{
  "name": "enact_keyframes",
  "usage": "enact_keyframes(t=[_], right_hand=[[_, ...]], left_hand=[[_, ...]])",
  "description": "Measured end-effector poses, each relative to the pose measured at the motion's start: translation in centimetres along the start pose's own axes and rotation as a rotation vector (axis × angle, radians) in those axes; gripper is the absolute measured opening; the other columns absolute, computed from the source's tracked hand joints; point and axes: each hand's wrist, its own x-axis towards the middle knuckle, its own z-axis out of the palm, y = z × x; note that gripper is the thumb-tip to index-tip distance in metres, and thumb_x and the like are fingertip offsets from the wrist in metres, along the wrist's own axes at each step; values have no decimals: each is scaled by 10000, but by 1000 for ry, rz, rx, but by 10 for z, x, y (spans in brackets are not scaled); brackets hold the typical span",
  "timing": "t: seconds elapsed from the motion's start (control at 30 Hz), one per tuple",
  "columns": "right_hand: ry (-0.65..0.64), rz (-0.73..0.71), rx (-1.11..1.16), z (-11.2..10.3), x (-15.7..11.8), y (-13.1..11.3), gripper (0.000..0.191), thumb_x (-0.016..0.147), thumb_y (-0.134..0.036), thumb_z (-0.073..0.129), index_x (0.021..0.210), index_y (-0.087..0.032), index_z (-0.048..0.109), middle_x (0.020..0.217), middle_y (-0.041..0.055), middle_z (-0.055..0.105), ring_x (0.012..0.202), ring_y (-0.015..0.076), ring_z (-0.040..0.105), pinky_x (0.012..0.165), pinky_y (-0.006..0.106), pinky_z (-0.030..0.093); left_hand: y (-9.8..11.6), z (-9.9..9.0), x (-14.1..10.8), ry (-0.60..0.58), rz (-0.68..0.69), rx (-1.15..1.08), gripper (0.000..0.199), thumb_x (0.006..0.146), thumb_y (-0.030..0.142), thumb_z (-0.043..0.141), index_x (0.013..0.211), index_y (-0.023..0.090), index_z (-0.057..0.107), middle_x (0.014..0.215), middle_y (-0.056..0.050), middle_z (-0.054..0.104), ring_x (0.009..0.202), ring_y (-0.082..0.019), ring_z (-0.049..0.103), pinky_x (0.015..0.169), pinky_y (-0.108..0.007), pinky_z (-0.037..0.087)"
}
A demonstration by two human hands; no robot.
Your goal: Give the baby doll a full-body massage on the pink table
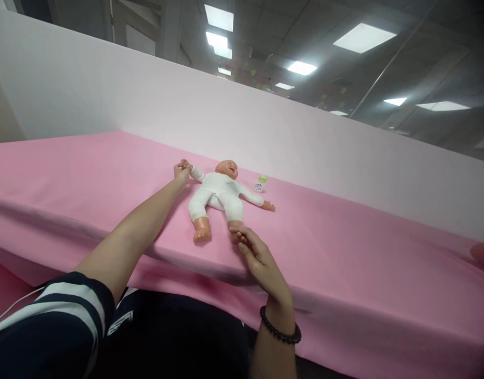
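On its back on the pink cloth lies a baby doll [218,190] with a white cloth body and bare plastic head, hands and feet. Its head points to the wall and its feet toward me. My left hand [182,169] is closed around the doll's hand at the left, the arm stretched out sideways. My right hand [255,252], with a dark bead bracelet on the wrist, has its fingers wrapped over the doll's foot on the right side. The doll's other arm and other foot rest untouched on the cloth.
A small clear bottle [259,186] with a green cap stands beside the doll's head, near the wall. The pink cloth [344,252] covers the table and hangs over its front edge. Behind rises a low white wall [147,105], with glass above it. A blurred skin-toned shape shows at the right edge.
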Motion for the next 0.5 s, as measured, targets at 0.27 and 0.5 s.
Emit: enact_keyframes(t=[0.27,0.5], right_hand=[[-289,-123,-428,-29,90,-34,498,860,-16,395,1228,-242,643,1023,39,650,888,187,575,823,349,472],[-310,-92,-433,-35,146,-11,492,786,-21,425,1150,-222,687,922,18,593,828,178,548,737,316,449]], left_hand=[[17,24,-51,-355,493,150,235,878,140,675,1106,193,702,1088,-43,753,999,-202,673,931,-356,534],[26,17,-62,-543,640,285,345,692,114,703,1018,216,748,918,-37,749,917,-246,648,960,-406,500]])
